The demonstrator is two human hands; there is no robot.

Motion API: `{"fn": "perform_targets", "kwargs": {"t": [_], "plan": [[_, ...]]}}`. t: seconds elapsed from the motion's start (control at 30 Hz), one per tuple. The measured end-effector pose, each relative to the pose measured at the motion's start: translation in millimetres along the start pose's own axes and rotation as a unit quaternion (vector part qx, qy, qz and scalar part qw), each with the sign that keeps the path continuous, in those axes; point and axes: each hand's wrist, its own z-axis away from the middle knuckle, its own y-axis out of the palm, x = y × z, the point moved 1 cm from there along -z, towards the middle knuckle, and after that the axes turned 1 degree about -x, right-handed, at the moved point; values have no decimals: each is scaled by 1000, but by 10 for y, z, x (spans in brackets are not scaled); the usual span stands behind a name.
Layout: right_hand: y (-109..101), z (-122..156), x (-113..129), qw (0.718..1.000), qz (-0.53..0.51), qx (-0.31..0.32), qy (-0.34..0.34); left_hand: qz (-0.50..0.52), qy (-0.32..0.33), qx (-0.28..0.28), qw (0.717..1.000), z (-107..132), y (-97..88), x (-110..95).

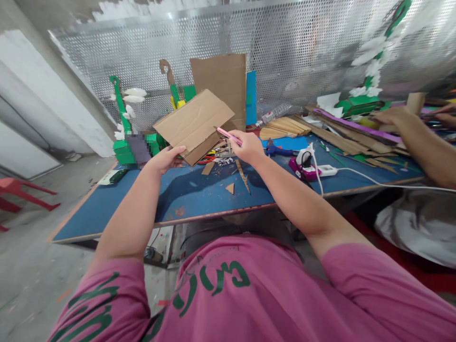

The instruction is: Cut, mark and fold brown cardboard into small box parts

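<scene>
**Flat brown cardboard sheet (194,123) held up, centre frame**

Pinches sheet's lower corner with left hand (166,159), thumb on top, above blue-topped workbench (199,194). Grips slim pink pen-like tool (228,135) in right hand (249,145), tip at sheet's right edge. Likely light, fairly stiff, easily creased; best taken by an edge, not mid-panel. Co-worker's forearm (416,135) at right of frame.

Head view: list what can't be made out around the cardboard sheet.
pink tool: head view, too thin to identify; right hand wraps its end.
left hand: head view, fingers hidden under the cardboard sheet.
green model: head view, blurred patch covers part.
</scene>
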Motion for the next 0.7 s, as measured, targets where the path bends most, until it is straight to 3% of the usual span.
{"fn": "perform_targets", "kwargs": {"t": [0.13,0.7], "plan": [[-7,3,13,1000,4,6,7,18,-47,21,999,4,2,0],[59,-22,-57,999,-40,-12,17,17,-73,25,997,-3,7,-18]]}}
